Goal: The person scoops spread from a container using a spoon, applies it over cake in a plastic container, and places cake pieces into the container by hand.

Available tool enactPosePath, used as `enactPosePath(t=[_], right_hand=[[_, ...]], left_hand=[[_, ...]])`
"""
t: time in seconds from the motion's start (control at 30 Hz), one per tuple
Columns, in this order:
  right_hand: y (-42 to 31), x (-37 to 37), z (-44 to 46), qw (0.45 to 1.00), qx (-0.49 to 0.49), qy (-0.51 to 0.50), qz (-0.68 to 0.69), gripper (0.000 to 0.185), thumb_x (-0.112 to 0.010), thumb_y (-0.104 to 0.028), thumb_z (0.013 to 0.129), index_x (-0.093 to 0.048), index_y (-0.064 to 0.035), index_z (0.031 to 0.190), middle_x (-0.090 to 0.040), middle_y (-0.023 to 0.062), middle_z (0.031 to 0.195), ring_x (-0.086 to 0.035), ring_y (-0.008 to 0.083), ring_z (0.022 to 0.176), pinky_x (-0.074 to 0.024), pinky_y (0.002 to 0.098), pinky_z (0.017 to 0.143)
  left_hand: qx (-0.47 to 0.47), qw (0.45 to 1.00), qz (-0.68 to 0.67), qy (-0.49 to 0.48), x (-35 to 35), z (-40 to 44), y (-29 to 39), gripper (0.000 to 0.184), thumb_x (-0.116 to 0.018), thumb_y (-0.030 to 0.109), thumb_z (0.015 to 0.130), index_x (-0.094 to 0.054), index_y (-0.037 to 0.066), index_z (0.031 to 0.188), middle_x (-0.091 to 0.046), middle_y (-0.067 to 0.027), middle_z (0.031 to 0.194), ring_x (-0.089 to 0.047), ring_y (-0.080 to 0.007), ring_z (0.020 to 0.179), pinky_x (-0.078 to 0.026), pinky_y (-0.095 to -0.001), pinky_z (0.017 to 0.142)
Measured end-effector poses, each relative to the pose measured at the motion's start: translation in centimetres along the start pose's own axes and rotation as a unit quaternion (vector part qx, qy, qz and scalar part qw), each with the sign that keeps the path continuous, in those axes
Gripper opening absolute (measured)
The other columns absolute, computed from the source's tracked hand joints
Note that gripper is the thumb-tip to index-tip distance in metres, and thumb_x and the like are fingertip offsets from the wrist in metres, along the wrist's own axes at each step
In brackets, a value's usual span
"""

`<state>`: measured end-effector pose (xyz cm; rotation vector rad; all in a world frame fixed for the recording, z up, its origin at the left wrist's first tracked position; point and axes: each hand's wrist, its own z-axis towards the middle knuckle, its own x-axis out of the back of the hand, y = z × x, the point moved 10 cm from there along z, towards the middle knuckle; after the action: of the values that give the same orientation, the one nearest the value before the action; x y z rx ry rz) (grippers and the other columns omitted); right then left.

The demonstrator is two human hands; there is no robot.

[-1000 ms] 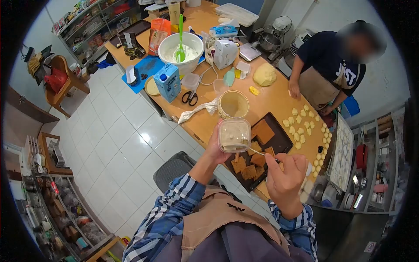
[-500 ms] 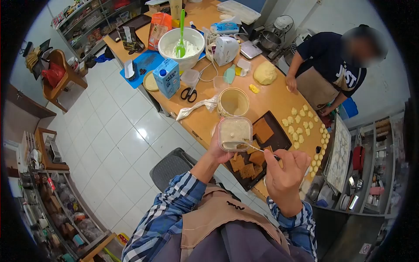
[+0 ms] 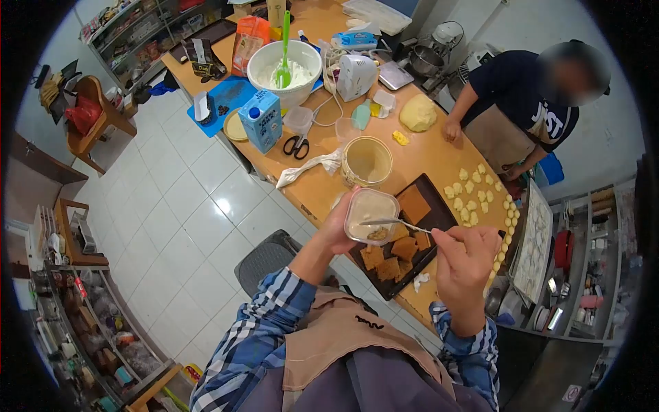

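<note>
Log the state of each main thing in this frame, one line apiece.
Small container: open, in left hand
Metal utensil: in right hand
Tub: open, upright
Carton: upright, capped
Bowl: open, spatula inside
Cake: in pieces on tray
Large dough: single lump
Small dough: separate pieces

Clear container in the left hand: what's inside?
A pale mixture shows; the metal utensil in the right hand covers a strip of it. Anything beneath the surface is hidden.
</note>
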<state>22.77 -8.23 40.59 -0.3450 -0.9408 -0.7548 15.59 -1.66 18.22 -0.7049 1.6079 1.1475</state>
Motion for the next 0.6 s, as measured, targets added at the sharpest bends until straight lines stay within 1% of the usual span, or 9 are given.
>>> enactPosePath(t=[0.1,0.2,0.3,0.5,0.6], right_hand=[[1.7,-0.6,-0.2,0.998,-0.027,-0.010,0.059,0.023,-0.063,0.001,0.060,-0.067,-0.0074,0.081,-0.056,0.0032,0.076,-0.047,0.0222,0.075,-0.0321,0.0345,0.067],[2.5,-1.0,-0.3,0.996,-0.036,-0.013,0.082,0.021,-0.064,0.001,0.060,-0.066,-0.0073,0.080,-0.056,0.0031,0.075,-0.048,0.0219,0.074,-0.0321,0.0342,0.067],[2.8,-1.1,-0.5,0.995,-0.039,-0.009,0.090,0.021,-0.064,0.001,0.060,-0.066,-0.0073,0.080,-0.056,0.0031,0.074,-0.048,0.0216,0.073,-0.0321,0.0341,0.067],[3.3,-0.8,-0.8,0.996,-0.041,-0.001,0.085,0.021,-0.064,0.001,0.061,-0.067,-0.0070,0.080,-0.056,0.0032,0.074,-0.047,0.0218,0.073,-0.0323,0.0342,0.067],[3.4,-0.7,-0.9,0.995,-0.039,0.000,0.090,0.021,-0.063,0.001,0.061,-0.067,-0.0071,0.080,-0.055,0.0031,0.073,-0.047,0.0220,0.074,-0.0324,0.0342,0.067]], left_hand=[[0.026,0.996,0.068,0.048,0.6,-0.5,0.4,0.050,-0.030,0.047,0.094,-0.054,0.006,0.110,-0.060,-0.0085,0.106,-0.058,-0.0192,0.096,-0.047,-0.0339,0.083],[0.047,0.991,0.115,0.047,1.0,-0.5,0.5,0.048,-0.031,0.046,0.094,-0.055,0.007,0.108,-0.060,-0.0077,0.104,-0.058,-0.0174,0.093,-0.047,-0.0324,0.081],[0.071,0.985,0.137,0.080,1.1,-0.8,0.6,0.046,-0.033,0.045,0.094,-0.056,0.007,0.106,-0.061,-0.0070,0.103,-0.059,-0.0163,0.091,-0.048,-0.0319,0.080],[0.068,0.982,0.158,0.073,0.9,-0.8,0.8,0.044,-0.036,0.044,0.093,-0.057,0.007,0.102,-0.061,-0.0064,0.100,-0.059,-0.0152,0.089,-0.047,-0.0302,0.079],[0.085,0.979,0.162,0.085,0.9,-0.8,0.6,0.042,-0.036,0.043,0.094,-0.057,0.007,0.102,-0.061,-0.0061,0.100,-0.058,-0.0145,0.088,-0.047,-0.0293,0.079]])
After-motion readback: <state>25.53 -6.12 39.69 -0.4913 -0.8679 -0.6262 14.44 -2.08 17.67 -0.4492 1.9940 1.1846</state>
